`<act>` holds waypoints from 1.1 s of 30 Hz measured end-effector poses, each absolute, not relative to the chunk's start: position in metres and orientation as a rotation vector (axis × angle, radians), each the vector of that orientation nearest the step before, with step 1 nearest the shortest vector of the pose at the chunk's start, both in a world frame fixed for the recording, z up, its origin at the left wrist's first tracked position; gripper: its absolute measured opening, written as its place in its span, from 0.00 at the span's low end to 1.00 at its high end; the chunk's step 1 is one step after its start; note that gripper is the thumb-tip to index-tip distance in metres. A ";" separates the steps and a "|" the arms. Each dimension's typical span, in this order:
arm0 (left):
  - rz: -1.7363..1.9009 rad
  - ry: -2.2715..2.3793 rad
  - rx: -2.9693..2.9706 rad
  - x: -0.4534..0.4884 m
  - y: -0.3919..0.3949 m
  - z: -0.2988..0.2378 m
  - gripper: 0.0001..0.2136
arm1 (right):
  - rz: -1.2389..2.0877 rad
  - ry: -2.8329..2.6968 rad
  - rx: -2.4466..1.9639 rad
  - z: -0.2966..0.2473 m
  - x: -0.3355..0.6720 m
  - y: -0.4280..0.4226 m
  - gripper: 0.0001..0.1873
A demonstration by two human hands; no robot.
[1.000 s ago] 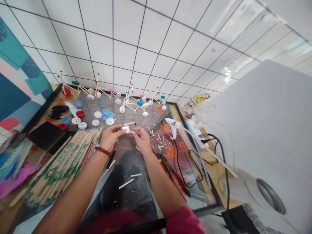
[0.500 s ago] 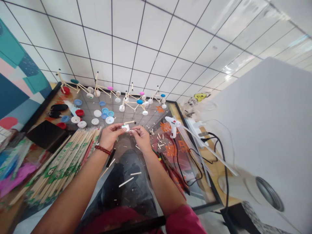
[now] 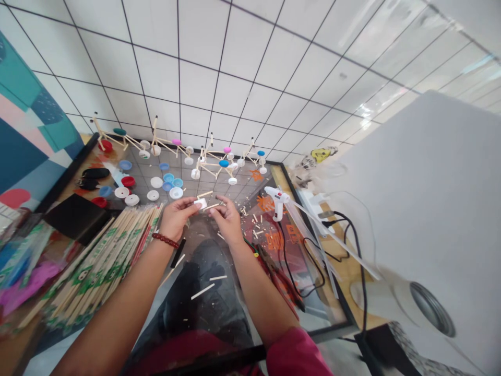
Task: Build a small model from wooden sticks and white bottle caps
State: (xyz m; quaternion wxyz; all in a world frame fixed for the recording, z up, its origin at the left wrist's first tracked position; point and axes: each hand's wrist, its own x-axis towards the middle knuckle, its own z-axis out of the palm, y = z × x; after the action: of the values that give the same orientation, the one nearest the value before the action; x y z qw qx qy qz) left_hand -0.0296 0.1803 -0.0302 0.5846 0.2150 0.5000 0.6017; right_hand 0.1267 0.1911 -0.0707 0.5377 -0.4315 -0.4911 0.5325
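Observation:
My left hand (image 3: 178,215) is closed, pinching a white bottle cap (image 3: 201,203) between thumb and fingers. Beyond the cap a short wooden stick (image 3: 205,194) points to the right. A second short stick (image 3: 212,207) runs from beside the cap to my right hand (image 3: 227,219). That hand has its thumb against this stick, while the index finger is lifted away. Whether the sticks are joined to the cap is too small to tell. Both hands are above the dark glass tabletop.
Stick-and-cap tricycle models (image 3: 217,166) line the tiled wall. Loose caps (image 3: 167,180) lie left of them. Bundled wrapped chopsticks (image 3: 97,261) are at left. On the right are a white glue gun (image 3: 277,198) with its cord, red-handled pliers (image 3: 279,279) and stick scraps (image 3: 256,227).
My right index finger has lifted away from the thumb, and more of the stick there shows. The cap has turned slightly in my left hand, which stays in place.

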 end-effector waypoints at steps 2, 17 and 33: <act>1.406 1.160 0.496 -0.030 0.180 -0.029 0.26 | 1.255 -1.176 -1.027 -0.071 0.127 0.191 0.24; 1.490 1.062 0.397 -0.032 0.182 -0.032 0.23 | 0.940 -1.095 -1.049 -0.064 0.123 0.188 0.13; 1.395 0.984 0.449 -0.035 0.180 -0.024 0.15 | 1.067 -1.180 -1.163 -0.051 0.137 0.179 0.14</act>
State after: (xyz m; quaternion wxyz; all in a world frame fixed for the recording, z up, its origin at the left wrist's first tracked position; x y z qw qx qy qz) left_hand -0.0350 0.1798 -0.0242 0.6351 0.1964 0.4306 0.6104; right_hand 0.1370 0.1794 -0.0513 0.5527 -0.4920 -0.4990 0.4511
